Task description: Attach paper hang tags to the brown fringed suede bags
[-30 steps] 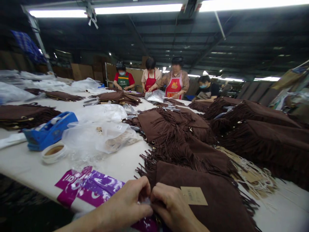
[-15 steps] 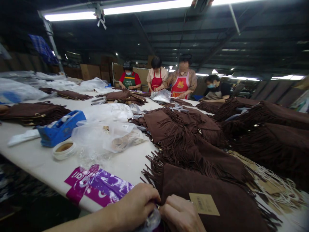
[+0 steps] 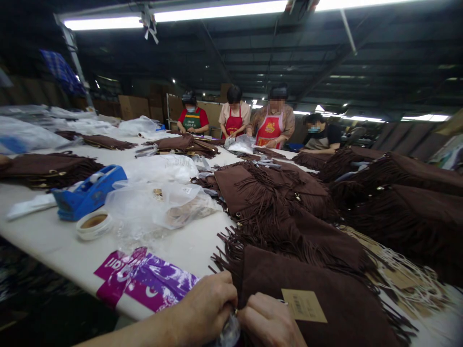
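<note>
- Left hand [image 3: 208, 306]: fingers pinched together on a small clear plastic piece [image 3: 228, 331] at the near corner of the brown fringed bag [image 3: 325, 308].
- Right hand [image 3: 269, 320]: fingers closed, touching the same corner; what it grips cannot be told.
- The bag extends rightward and away from both hands; its paper tag [image 3: 304, 305] lies just beside the right hand.
- A purple packet [image 3: 144, 282] lies left of the left hand, on the white table [image 3: 47, 238].

Left hand [image 3: 210, 308] enters from lower left on a bare forearm, fingers curled, closed in a pinch. Right hand [image 3: 269, 323] lies just beside it, knuckles up, fingertips meeting the left's.
</note>
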Demonstrator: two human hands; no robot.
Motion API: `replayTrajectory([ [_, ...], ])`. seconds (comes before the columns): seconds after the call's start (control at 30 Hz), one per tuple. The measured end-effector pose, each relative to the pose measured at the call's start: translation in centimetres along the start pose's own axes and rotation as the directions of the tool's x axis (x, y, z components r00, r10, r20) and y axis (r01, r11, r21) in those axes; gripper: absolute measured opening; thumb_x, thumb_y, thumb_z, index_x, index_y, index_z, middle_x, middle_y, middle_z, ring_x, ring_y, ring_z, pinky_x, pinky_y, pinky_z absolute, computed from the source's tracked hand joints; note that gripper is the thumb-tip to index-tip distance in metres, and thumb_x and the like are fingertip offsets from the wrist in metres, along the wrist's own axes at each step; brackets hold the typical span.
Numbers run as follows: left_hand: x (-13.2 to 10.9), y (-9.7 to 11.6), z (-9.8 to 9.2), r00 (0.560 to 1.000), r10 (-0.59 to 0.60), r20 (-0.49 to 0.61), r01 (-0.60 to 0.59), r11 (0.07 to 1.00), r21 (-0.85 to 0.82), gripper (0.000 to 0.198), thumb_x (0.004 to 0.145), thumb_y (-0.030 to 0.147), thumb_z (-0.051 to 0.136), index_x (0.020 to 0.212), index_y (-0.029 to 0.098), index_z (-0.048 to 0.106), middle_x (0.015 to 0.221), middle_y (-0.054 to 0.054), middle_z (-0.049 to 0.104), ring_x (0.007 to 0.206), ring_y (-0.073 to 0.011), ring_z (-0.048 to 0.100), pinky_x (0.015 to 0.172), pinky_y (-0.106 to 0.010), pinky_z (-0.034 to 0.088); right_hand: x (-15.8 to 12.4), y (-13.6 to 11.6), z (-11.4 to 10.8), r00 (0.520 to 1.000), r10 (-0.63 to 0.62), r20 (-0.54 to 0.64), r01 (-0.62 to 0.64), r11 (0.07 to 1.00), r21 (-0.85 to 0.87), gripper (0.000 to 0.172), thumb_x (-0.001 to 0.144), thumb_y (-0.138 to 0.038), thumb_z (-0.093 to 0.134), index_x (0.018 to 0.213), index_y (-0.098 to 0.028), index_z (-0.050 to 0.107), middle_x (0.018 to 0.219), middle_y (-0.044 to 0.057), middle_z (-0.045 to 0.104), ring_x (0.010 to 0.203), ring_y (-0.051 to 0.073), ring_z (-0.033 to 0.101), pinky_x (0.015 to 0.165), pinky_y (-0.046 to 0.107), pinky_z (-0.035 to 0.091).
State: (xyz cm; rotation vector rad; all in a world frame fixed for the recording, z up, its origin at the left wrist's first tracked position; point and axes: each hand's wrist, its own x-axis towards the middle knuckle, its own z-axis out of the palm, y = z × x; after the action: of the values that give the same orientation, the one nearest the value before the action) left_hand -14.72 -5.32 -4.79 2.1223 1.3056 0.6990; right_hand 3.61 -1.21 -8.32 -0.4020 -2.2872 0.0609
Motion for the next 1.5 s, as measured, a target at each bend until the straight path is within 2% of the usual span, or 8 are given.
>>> replayTrajectory([
  [0.1, 0.0, 0.0, -0.4, 1.0, -0.012, -0.006, 0.012, 0.999, 0.053, 0.02, 0.069, -0.002, 0.051, 0.069, 0.019, 0.05, 0.082, 0.0, 0.055, 0.076, -0.0135, 0.055, 0.064, -0.021, 0.038, 0.8, 0.1, -1.1, 0.985, 0.061, 0.163, -0.085, 0.986, 0.143, 0.028, 0.102, -0.026, 0.039, 0.078, -0.022, 0.054, 0.068, -0.002, 0.058, 0.06, 0.012, 0.054, 0.053, 0.024, 0.036],
  [0.17, 0.1, 0.0, -1.1, 0.999, -0.022, -0.041, 0.024, 0.998, 0.055, 0.021, 0.066, -0.002, 0.05, 0.067, 0.018, 0.049, 0.082, -0.001, 0.055, 0.076, -0.0143, 0.055, 0.065, -0.022, 0.038, 1.6, 0.3, -2.3, 0.927, 0.17, 0.334, -0.261, 0.933, 0.248, 0.007, 0.091, -0.017, 0.054, 0.093, -0.022, 0.058, 0.081, -0.001, 0.064, 0.072, 0.014, 0.061, 0.062, 0.021, 0.044],
  [0.27, 0.6, -0.2, -2.5, 0.989, -0.021, -0.149, 0.024, 0.999, 0.022, 0.021, 0.068, -0.002, 0.047, 0.068, 0.018, 0.051, 0.082, -0.002, 0.055, 0.079, -0.0154, 0.054, 0.068, -0.024, 0.038, 3.1, 0.6, -3.3, 0.81, 0.372, 0.454, -0.529, 0.797, 0.291, 0.023, 0.079, -0.01, 0.055, 0.097, -0.024, 0.06, 0.087, -0.002, 0.066, 0.078, 0.015, 0.063, 0.072, 0.023, 0.047],
  [0.43, 1.8, -0.1, -3.4, 0.963, -0.046, -0.267, 0.043, 0.999, -0.015, 0.018, 0.067, 0.0, 0.046, 0.064, 0.018, 0.048, 0.074, -0.001, 0.052, 0.071, -0.0146, 0.05, 0.063, -0.025, 0.034, 5.1, 0.7, -2.3, 0.625, 0.52, 0.582, -0.769, 0.537, 0.346, 0.021, 0.091, -0.031, 0.045, 0.083, -0.021, 0.062, 0.064, -0.004, 0.057, 0.049, 0.012, 0.055, 0.043, 0.019, 0.039],
  [0.67, 2.4, -0.1, -2.7, 0.933, -0.178, -0.313, 0.139, 0.98, -0.143, 0.011, 0.072, 0.01, 0.046, 0.071, 0.017, 0.054, 0.071, 0.0, 0.054, 0.069, -0.0151, 0.05, 0.063, -0.025, 0.035, 5.6, 1.2, -0.9, 0.655, 0.571, 0.494, -0.755, 0.469, 0.459, 0.017, 0.082, -0.029, 0.052, 0.067, -0.02, 0.056, 0.061, -0.006, 0.05, 0.05, 0.01, 0.05, 0.048, 0.02, 0.037],
  [0.8, 1.7, -0.8, -1.8, 0.918, -0.384, -0.095, 0.32, 0.862, -0.392, 0.012, 0.069, 0.023, 0.049, 0.073, 0.017, 0.058, 0.057, 0.005, 0.049, 0.055, -0.0136, 0.047, 0.053, -0.024, 0.034, 4.7, 1.7, -0.3, 0.664, 0.624, 0.411, -0.73, 0.424, 0.537, 0.022, 0.084, -0.036, 0.055, 0.072, -0.018, 0.06, 0.067, -0.005, 0.05, 0.051, 0.009, 0.049, 0.049, 0.021, 0.038],
  [0.93, 1.8, -1.1, -0.4, 0.88, -0.473, 0.05, 0.418, 0.72, -0.554, 0.013, 0.057, 0.028, 0.049, 0.064, 0.018, 0.055, 0.046, 0.007, 0.042, 0.044, -0.0108, 0.039, 0.045, -0.022, 0.028, 4.2, 1.8, 0.5, 0.694, 0.618, 0.369, -0.701, 0.465, 0.541, 0.021, 0.084, -0.034, 0.056, 0.072, -0.018, 0.062, 0.071, -0.003, 0.053, 0.051, 0.01, 0.049, 0.047, 0.021, 0.038],
  [1.5, 2.2, -1.5, 0.3, 0.864, -0.501, 0.037, 0.423, 0.685, -0.593, 0.02, 0.054, 0.035, 0.052, 0.058, 0.016, 0.057, 0.045, 0.003, 0.048, 0.041, -0.0122, 0.044, 0.042, -0.022, 0.03, 3.2, 1.4, 0.7, 0.739, 0.602, 0.302, -0.661, 0.561, 0.499, 0.021, 0.088, -0.033, 0.057, 0.076, -0.018, 0.068, 0.066, -0.002, 0.063, 0.049, 0.011, 0.054, 0.049, 0.021, 0.04],
])
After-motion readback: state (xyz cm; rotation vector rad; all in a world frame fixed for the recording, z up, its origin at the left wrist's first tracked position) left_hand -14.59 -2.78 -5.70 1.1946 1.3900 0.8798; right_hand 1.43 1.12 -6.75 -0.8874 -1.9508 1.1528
